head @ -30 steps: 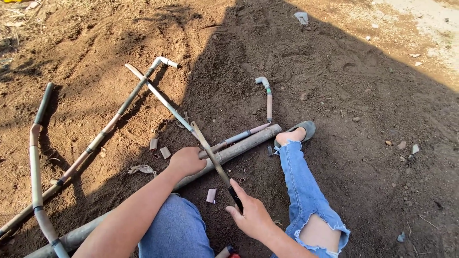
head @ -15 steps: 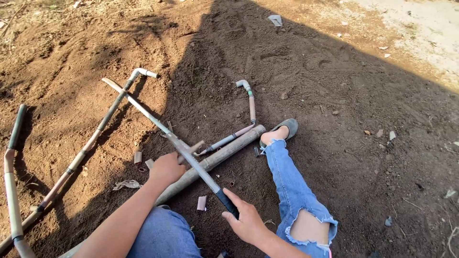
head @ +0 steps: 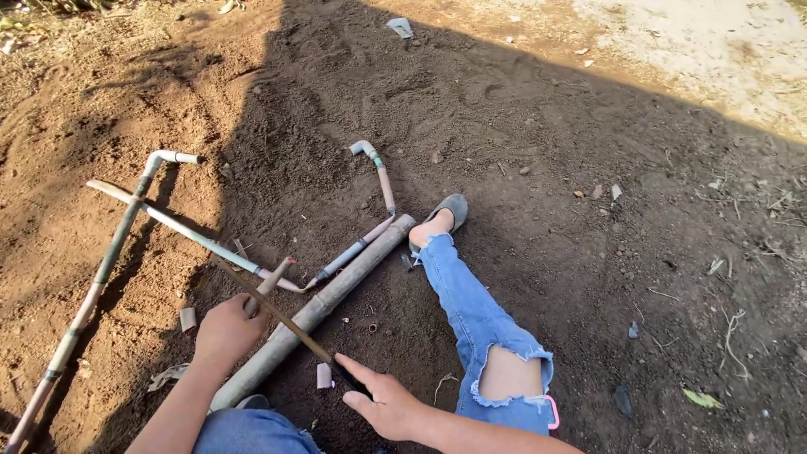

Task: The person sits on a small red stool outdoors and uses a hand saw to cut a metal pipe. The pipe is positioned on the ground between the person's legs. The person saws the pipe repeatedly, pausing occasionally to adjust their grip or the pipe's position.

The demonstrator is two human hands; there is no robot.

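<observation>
Over bare soil, right hand (head: 388,409) grips a hacksaw (head: 290,324) crossing the short pipe (head: 267,283) the left hand (head: 225,330) holds.

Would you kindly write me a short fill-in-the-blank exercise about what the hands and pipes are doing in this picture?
1. The right hand grips the dark handle of a ____.
2. The left hand holds a short pipe stub above the thick ____ pipe.
3. The person sits on bare ____, one leg stretched out.
4. The outstretched leg wears torn blue ____.

Missing words: saw; grey; soil; jeans
</observation>
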